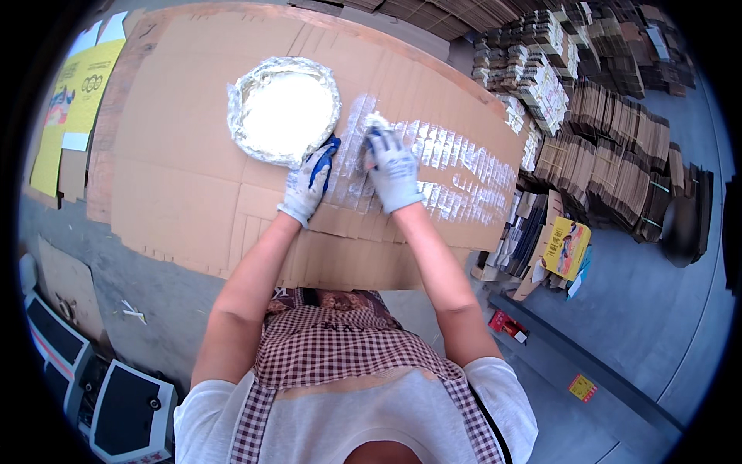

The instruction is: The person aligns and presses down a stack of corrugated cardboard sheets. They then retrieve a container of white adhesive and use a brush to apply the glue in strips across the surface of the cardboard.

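Note:
My left hand (311, 182), in a white glove with blue patches, lies at the lower right side of a round basin (235, 127) lined with clear plastic. Its fingers stretch forward along the basin; whether they touch it is hard to see. Bright white paste (284, 112) fills the basin. My right hand (393, 170), in a similar pale glove, is closed on a white wad (376, 121) that shows past the fingertips; its exact kind is unclear. Under and beside this hand run rows of overlapping shiny strips (464, 151), smeared white, on the brown cardboard sheet (185, 155).
Yellow printed boxes (77, 104) lie at the table's left end. Bundled flat cardboard (610, 155) and stacked pale pieces (533, 73) stand on the right, near a yellow box (566, 247). Black-and-white machine parts (131, 410) sit on the floor at lower left.

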{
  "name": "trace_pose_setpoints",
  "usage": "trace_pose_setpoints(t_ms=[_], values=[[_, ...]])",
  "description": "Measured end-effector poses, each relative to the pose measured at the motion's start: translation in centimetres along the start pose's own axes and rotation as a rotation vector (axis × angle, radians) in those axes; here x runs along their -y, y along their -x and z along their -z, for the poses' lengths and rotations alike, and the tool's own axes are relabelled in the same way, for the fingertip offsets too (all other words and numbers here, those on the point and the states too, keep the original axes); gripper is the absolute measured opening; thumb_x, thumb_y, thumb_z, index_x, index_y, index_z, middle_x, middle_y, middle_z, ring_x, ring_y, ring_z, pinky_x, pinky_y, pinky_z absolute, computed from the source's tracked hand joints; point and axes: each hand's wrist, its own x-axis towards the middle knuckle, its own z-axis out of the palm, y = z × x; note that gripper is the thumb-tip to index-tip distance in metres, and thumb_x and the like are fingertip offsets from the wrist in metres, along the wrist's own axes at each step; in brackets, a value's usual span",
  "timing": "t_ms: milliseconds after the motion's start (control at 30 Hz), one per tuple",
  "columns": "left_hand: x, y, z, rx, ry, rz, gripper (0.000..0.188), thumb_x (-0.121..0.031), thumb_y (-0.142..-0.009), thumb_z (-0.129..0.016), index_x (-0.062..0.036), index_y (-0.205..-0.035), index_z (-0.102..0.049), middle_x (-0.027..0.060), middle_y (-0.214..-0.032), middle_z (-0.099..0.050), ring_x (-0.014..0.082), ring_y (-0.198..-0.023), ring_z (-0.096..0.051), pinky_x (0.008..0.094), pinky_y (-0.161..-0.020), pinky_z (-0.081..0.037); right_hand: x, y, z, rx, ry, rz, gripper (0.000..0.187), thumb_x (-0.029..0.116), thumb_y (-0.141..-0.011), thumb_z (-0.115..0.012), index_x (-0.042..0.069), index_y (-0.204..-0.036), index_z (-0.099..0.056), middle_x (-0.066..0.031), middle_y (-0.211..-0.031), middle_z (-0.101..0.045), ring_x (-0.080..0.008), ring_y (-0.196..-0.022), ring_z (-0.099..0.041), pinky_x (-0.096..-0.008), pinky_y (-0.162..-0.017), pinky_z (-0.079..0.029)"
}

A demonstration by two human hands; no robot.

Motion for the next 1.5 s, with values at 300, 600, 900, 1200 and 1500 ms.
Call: trace_pose_setpoints(t_ms=[300, 600, 900, 1200, 1500], values=[[-0.8, -0.1, 0.4, 0.003, -0.008, 0.000, 0.048, -0.030, -0.100, -0.040, -0.0022, -0.133, -0.060, 0.0167, -0.137, -0.059, 0.0334, -0.130, -0.051, 0.0406, -0.114, -0.032, -0.5, -2.1, -0.2, -0.027, -0.117, 0.089, 0.041, 0.013, -0.078, -0.068, 0.008, -0.118, -0.061, -0.0132, -0.130, -0.060, -0.0303, -0.126, -0.054, -0.0422, -0.104, -0.045], [-0.7, 0.0, 0.3, -0.001, -0.001, 0.024, 0.048, -0.031, -0.100, -0.041, -0.0032, -0.134, -0.060, 0.0166, -0.138, -0.059, 0.0337, -0.131, -0.050, 0.0415, -0.115, -0.031, -3.7, -2.6, 0.4, -0.079, -0.095, -0.072, 0.033, 0.011, -0.084, -0.062, 0.006, -0.117, -0.062, -0.0147, -0.126, -0.062, -0.0326, -0.116, -0.059, -0.0424, -0.098, -0.049], [0.0, -0.1, 0.1, -0.009, 0.001, -0.014, 0.049, -0.032, -0.100, -0.041, -0.0029, -0.134, -0.060, 0.0166, -0.138, -0.059, 0.0337, -0.132, -0.050, 0.0406, -0.115, -0.032, -5.5, -4.2, 1.5, -0.012, -0.181, -0.221, 0.031, 0.012, -0.084, -0.061, 0.009, -0.116, -0.063, -0.0159, -0.117, -0.066, -0.0345, -0.105, -0.064, -0.0425, -0.092, -0.051], [-0.2, -0.2, 0.1, -0.001, 0.008, -0.012, 0.047, -0.028, -0.096, -0.048, -0.0050, -0.135, -0.059, 0.0162, -0.138, -0.058, 0.0350, -0.131, -0.050, 0.0422, -0.114, -0.033, -4.9, -10.0, 4.3, 0.130, -0.661, -0.200, 0.025, 0.014, -0.081, -0.067, 0.008, -0.106, -0.070, -0.0119, -0.089, -0.070, -0.0242, -0.078, -0.068, -0.0347, -0.072, -0.054], [0.3, 0.2, 0.2, -0.025, -0.012, -0.002, 0.046, -0.027, -0.096, -0.050, -0.0059, -0.135, -0.059, 0.0158, -0.138, -0.058, 0.0353, -0.131, -0.050, 0.0422, -0.113, -0.034, -5.8, -10.5, 6.3, 0.268, -0.431, -0.156, 0.024, 0.017, -0.080, -0.063, 0.009, -0.102, -0.068, -0.0175, -0.092, -0.068, -0.0337, -0.085, -0.066, -0.0387, -0.078, -0.052]])
